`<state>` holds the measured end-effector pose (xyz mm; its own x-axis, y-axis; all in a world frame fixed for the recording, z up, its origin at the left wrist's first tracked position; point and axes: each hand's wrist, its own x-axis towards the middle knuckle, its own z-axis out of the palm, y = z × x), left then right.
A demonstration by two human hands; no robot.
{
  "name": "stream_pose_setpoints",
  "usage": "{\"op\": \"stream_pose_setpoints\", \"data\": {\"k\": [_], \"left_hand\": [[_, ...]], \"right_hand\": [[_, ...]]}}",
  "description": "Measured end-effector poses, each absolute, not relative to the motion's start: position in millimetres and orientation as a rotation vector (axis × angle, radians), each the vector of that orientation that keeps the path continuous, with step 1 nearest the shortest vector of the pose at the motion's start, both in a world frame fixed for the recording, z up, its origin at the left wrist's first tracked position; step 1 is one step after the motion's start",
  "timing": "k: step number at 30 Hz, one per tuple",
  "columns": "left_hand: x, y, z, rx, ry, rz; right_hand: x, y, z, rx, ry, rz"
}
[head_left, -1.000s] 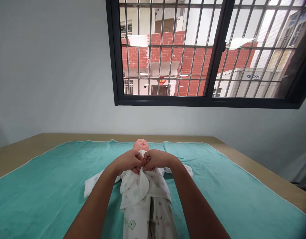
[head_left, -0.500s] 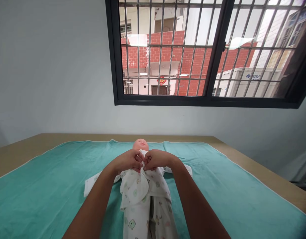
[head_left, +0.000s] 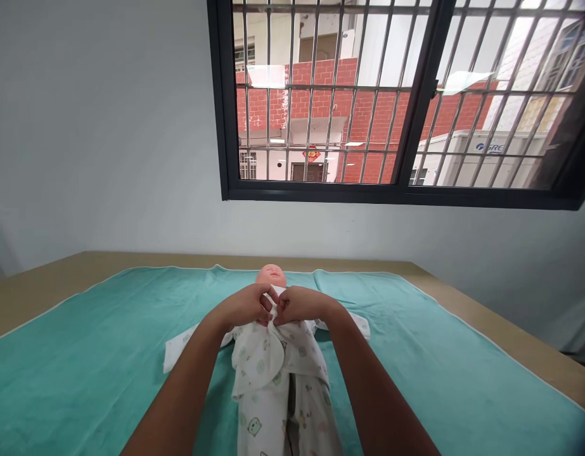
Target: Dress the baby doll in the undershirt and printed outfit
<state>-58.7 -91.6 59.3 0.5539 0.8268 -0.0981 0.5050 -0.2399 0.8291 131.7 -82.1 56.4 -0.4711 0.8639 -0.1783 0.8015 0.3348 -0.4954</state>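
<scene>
A baby doll (head_left: 272, 275) lies on its back, head toward the wall, dressed in a white printed baby top (head_left: 257, 358) and matching trousers (head_left: 258, 421). Over the doll's chest, my left hand (head_left: 248, 304) pinches the front edge of the top. My right hand (head_left: 299, 304) is closed on the same front opening, close beside the left. Whatever small fastening may lie between the fingertips is hidden. The sleeves stretch out to both sides, partly behind my forearms. One front flap with a rounded corner overlaps the other.
A green cloth (head_left: 106, 354) with a pale edge covers most of the wooden table (head_left: 468, 310). Behind it rises a grey-white wall (head_left: 106, 158) with a dark-framed, barred window (head_left: 321, 191).
The whole view has shifted slightly. Both hands stay at the doll's chest, and the fabric between them looks a little flatter.
</scene>
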Motion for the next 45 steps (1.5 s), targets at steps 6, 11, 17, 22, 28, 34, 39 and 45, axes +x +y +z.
{"op": "stream_pose_setpoints", "data": {"k": [6,11,17,22,28,34,39,45], "left_hand": [[-58.8,-94.5,62.4,1.9,1.076,0.466],[-58.5,-93.6,62.0,1.856,1.073,0.476],[-58.8,-92.5,60.1,1.845,1.055,0.501],[-55.9,-94.8,61.7,1.777,1.077,0.532],[-55.3,-93.8,59.5,1.806,1.072,0.538],[-55.5,-91.6,54.0,1.831,1.067,0.555],[-54.9,-90.2,54.0,1.888,1.089,0.56],[-54.2,-92.0,55.8,1.844,1.138,0.607]], "right_hand": [[134.3,-78.3,54.7,-1.519,-2.452,0.891],[135.0,-77.6,53.4,-1.498,-2.413,0.994],[139.1,-83.0,57.6,-1.402,-2.355,1.099],[140.2,-83.9,58.3,-1.389,-2.329,1.143],[138.0,-84.6,58.0,-1.454,-2.283,1.141],[136.3,-80.3,53.3,-1.499,-2.291,1.103],[136.4,-78.1,49.4,-1.437,-2.269,1.143],[137.7,-75.7,46.5,-1.411,-2.268,1.131]]}}
